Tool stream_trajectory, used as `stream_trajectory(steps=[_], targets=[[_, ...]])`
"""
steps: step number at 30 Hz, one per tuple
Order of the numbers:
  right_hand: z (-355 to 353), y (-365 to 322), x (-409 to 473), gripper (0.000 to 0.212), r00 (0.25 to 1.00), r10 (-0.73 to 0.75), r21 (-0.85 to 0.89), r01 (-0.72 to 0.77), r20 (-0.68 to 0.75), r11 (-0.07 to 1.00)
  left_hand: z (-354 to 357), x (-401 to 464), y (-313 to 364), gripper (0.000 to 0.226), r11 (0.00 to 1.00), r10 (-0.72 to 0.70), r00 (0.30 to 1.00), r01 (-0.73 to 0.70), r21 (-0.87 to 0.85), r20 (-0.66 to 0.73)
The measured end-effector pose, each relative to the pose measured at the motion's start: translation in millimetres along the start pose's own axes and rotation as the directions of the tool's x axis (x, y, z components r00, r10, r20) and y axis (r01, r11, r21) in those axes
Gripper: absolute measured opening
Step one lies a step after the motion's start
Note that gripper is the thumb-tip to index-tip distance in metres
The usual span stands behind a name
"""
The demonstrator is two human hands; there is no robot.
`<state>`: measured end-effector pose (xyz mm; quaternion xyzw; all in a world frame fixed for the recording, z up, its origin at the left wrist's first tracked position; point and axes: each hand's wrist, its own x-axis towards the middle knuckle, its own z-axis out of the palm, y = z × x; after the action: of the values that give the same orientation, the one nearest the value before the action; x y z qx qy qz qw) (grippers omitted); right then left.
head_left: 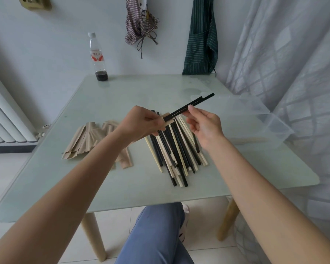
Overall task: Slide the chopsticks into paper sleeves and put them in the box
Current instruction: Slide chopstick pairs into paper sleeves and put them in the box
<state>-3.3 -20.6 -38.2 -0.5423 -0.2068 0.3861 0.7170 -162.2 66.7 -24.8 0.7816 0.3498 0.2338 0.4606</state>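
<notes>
My left hand [143, 121] grips a brown paper sleeve [168, 119] above the table. Two black chopsticks [194, 103] stick out of the sleeve's mouth, pointing up and to the right. My right hand [202, 122] pinches these chopsticks near their middle with thumb and fingertips. Below the hands lies a pile of loose black and pale wooden chopsticks [176, 151]. A fan of empty brown paper sleeves [91, 139] lies on the table to the left. A clear plastic box [255, 122] stands at the right with one sleeved pair [252, 140] inside.
The glass table [122, 96] has a plastic bottle [98, 56] with dark liquid at the far left. A radiator [6, 119] is on the left, a curtain on the right. Aprons hang on the wall. My knee shows below the front edge.
</notes>
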Motion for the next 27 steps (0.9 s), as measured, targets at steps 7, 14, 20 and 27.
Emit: stream_trajectory(steps=[7,14,20,27], targets=[[-15,-4,-2,0.007,1.0,0.009,-0.095,-0.006,0.026,0.995,27,9,20,0.014,0.999,0.038,0.999,-0.038,0.017,-0.008],[-49,-26,5,0.015,0.99,-0.141,-0.456,0.117,-0.02,0.883,59,30,35,0.015,0.995,0.072,0.997,-0.074,0.061,0.039],[-96,-47,20,0.022,0.85,-0.527,-0.841,0.303,0.026,0.449,100,58,65,0.017,0.949,0.122,0.98,-0.162,0.271,0.158],[-144,-61,45,0.021,0.947,-0.284,-0.973,0.191,0.147,0.131,159,95,92,0.023,0.895,0.054,0.938,-0.197,0.4,0.341]])
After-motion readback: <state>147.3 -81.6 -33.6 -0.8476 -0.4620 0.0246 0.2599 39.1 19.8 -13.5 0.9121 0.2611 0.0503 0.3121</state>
